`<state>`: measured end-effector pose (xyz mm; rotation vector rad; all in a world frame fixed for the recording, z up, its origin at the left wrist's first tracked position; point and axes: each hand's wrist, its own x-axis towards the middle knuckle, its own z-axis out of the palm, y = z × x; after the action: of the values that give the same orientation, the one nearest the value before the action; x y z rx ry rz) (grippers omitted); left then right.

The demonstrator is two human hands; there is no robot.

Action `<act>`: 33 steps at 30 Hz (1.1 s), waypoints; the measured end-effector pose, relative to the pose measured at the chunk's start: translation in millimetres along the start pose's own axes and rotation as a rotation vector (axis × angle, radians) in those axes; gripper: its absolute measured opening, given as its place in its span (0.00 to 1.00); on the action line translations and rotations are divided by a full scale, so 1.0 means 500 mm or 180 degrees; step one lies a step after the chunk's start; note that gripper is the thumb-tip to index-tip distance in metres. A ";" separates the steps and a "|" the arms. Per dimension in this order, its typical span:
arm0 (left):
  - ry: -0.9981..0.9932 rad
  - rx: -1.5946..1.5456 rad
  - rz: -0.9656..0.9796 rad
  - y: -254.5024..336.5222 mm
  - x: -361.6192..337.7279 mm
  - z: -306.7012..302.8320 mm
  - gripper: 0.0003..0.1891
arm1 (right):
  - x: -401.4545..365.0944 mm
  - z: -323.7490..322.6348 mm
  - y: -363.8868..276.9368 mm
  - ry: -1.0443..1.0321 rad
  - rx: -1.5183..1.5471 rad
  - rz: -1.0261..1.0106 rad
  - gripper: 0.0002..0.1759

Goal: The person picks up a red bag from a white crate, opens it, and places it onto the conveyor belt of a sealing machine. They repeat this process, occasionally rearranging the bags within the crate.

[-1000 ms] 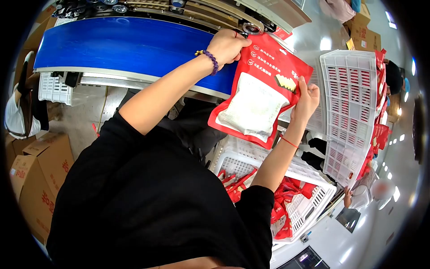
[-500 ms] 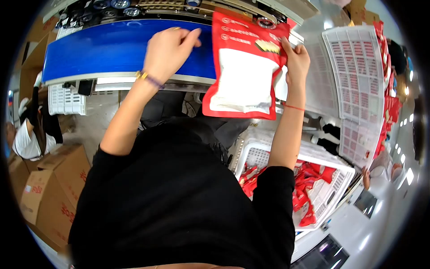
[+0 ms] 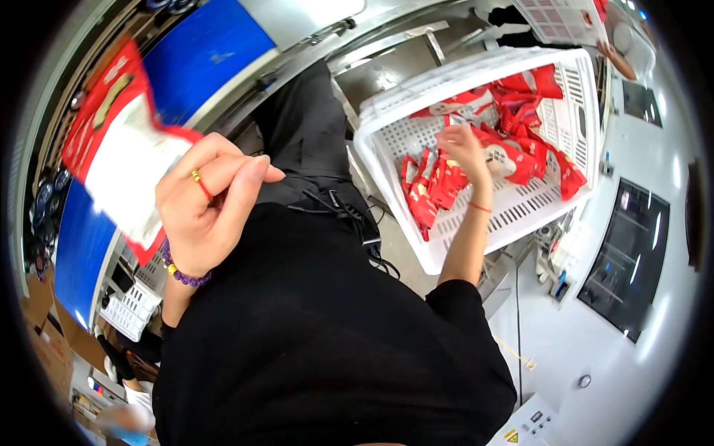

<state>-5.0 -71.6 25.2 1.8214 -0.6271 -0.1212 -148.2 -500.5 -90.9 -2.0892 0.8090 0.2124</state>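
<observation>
A large red pouch with a white window lies blurred over the blue conveyor belt at the upper left. My left hand is raised in front of the pouch's near edge with its fingers loosely curled; whether it grips the pouch is not visible. My right hand reaches down into a white plastic basket, fingers spread over several small red packets lying in it.
A metal machine frame runs between belt and basket. Another white crate and a co-worker's hand are at the top right. A dark screen is on the right. Another person is at the bottom left.
My right hand has let go of the large pouch and dropped into the basket. My head has swung right and down, so the belt and pouch now sit at the upper left.
</observation>
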 end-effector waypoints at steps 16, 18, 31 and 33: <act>-0.0616 0.0174 -0.0319 0.016 0.021 0.051 0.04 | 0.316 0.054 0.160 0.2519 -0.1130 -0.0260 0.28; -0.0309 0.0152 -0.0576 -0.006 0.002 0.039 0.05 | 0.306 0.037 0.135 0.2610 -0.0842 -0.0186 0.16; -0.0714 -0.0905 0.0468 -0.026 0.093 0.061 0.30 | -0.189 -0.049 -0.249 0.0868 0.1633 -0.1501 0.08; -0.0878 -0.1208 0.0576 -0.037 0.105 0.076 0.40 | -0.189 -0.026 -0.294 0.0363 0.1337 -0.1871 0.09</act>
<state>31.8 -125.4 7.1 1.3856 -0.8945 -0.3501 -132.7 -404.5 55.0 -1.8500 0.2422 -0.3684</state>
